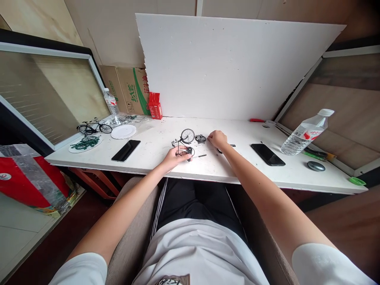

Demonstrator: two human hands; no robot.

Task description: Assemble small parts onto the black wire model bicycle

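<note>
A partly assembled black model bicycle (187,136), its spoked wheel raised towards the back, is held between the thumb and fingers of my left hand (171,160). My right hand (218,139) rests low over the table with its fingertips pinched together; whatever they hold is too small to make out. Just left of those fingertips lies a small cluster of round black parts (200,138). A thin black strip (202,155) lies on the tabletop between my hands. Under my right wrist another dark piece (220,151) is partly hidden.
A finished-looking model bicycle (94,127) stands at the left, near green parts on a white disc (74,149) and a second white disc (123,131). Phones (126,151) (267,154) flank my hands. Bottles (307,132) (111,103), a red box (155,106) and a grey oval object (316,166) stand farther out.
</note>
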